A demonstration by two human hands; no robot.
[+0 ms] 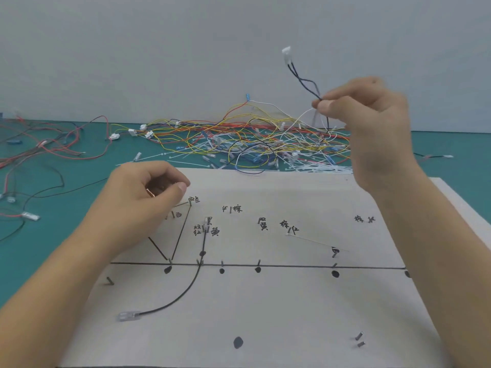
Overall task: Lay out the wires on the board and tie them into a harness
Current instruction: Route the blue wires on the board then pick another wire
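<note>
Your right hand [364, 115] is raised, thumb and forefinger pinching a black wire [294, 73]. Your left hand [143, 197] sits low, fingers curled, thumb against forefinger.

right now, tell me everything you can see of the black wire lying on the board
The black wire is thin, with dull black insulation. Its lower-left end carries a clear sleeved terminal. From there it curves right and up, passes the pins at the drawn horizontal line, then runs straight up to a pale end piece among the handwritten labels. It lies flat on the board. Neither the left hand nor the right hand touches it.
</note>
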